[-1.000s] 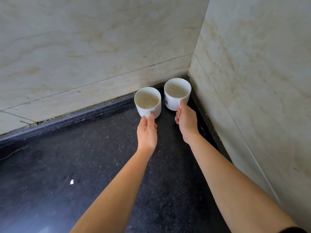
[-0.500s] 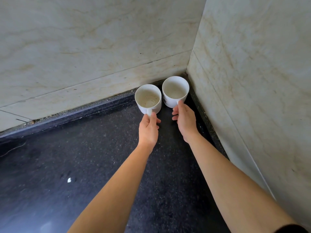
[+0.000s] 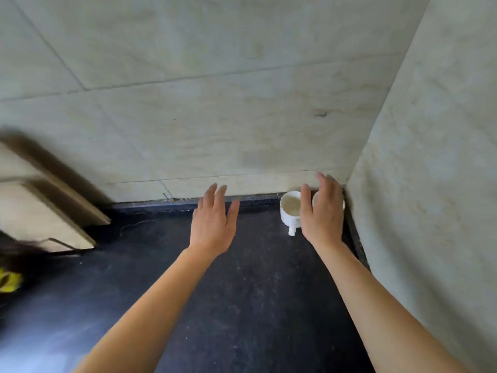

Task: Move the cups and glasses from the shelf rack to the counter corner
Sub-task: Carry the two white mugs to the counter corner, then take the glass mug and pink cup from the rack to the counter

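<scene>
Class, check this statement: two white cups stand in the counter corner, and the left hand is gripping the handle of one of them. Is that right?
Not quite. In the head view the left hand is open, fingers spread above the dark counter, holding nothing. Two white cups do stand in the corner; the right hand hides most of the farther one.

Both hands, left hand (image 3: pixel 212 227) and right hand (image 3: pixel 321 216), have let go of the cups (image 3: pixel 291 208).

Two cups (image 3: pixel 291 208), prob. touching, in counter (image 3: pixel 242 292) corner.
</scene>
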